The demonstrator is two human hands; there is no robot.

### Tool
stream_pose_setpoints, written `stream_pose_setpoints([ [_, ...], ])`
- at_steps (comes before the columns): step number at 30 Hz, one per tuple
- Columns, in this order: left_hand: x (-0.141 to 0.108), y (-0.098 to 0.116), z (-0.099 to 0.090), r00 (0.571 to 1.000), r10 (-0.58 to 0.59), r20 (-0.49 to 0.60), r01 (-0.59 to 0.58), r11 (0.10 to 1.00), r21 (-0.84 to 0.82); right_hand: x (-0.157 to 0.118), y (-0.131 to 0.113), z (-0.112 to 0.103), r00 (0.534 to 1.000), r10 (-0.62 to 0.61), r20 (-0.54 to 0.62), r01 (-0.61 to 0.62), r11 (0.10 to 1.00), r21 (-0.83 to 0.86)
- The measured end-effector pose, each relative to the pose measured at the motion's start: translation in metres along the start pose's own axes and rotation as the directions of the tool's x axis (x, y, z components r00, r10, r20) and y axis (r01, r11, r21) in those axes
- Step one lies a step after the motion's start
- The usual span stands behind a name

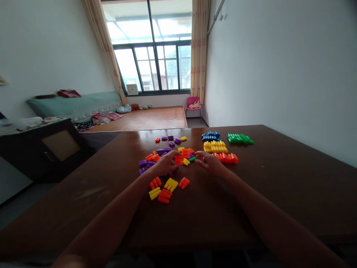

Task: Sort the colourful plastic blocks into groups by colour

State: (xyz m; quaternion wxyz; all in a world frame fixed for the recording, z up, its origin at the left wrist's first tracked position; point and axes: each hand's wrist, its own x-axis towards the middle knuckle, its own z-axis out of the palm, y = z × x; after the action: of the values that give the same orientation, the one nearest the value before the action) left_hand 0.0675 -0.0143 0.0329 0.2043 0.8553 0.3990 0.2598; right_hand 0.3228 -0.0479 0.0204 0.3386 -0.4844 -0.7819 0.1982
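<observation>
- One brown table [292, 175]: carries every block listed below.
- Left hand [167, 163]: over the middle of the tabletop, fingers bent and thumb set apart from them, at a cluster of orange blocks [179, 160]. Whether it grips any of these cannot be told.
- Right hand [209, 163]: just right of that cluster, fingers loosely curled, a narrow gap showing between fingertips and thumb.
- Green row [240, 139]: toward the far right corner of the tabletop, its blocks packed side by side.
- Yellow row [215, 146]: on the near side of the blue row [211, 137], which lies close to the far edge.
- Orange row [226, 158]: on the near side of the yellow row, partly hidden by the right hand.
- Purple blocks [143, 163]: loose, left of and partly behind the left hand, toward the left edge.
- Small yellow group [171, 184]: between the left hand and the near edge, among orange pieces [165, 196].
- Far purple pieces [177, 141]: scattered near the far edge.
- Single green block [192, 159]: between the hands, near the right thumb.
</observation>
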Motion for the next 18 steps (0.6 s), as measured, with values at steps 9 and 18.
stream_pose_setpoints([
  [9, -0.002, 0.007, 0.022, 0.994, 0.105, 0.024, -0.102, 0.99, -0.098, 0.003, 0.003, -0.028, 0.993, 0.09, -0.081, -0.07, 0.973, 0.221],
  [18, -0.002, 0.008, 0.018, 1.0, 0.026, -0.008, -0.025, 0.992, 0.12, -0.034, 0.05, -0.125, 0.846, 0.282, 0.452, -0.305, 0.952, -0.022],
])
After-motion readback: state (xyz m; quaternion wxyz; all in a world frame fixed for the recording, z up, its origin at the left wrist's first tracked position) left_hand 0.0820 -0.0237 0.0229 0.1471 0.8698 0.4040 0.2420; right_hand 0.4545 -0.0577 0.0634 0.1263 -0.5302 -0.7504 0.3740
